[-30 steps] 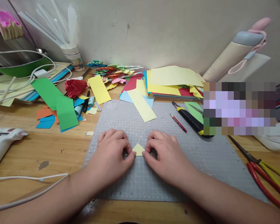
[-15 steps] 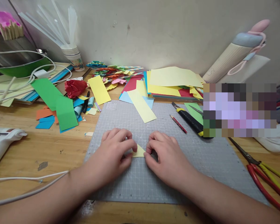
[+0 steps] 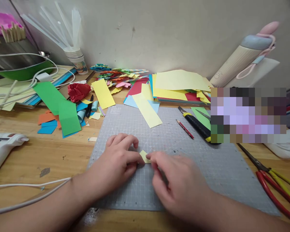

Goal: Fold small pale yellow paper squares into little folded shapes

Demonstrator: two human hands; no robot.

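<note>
The small yellow paper (image 3: 143, 155) lies on the grey mat (image 3: 125, 195), between the two hands. The left hand (image 3: 123, 158) has its fingers loosely bent and parted, one fingertip pressing the paper's left corner without pinching it. The right hand (image 3: 177, 177) puts a fingertip on the paper's right side; it is blurred, so whether its thumb grips too I cannot tell. Beyond them lie a cream strip (image 3: 148, 112), a pencil (image 3: 185, 129) and a cutter (image 3: 197, 124).
</note>
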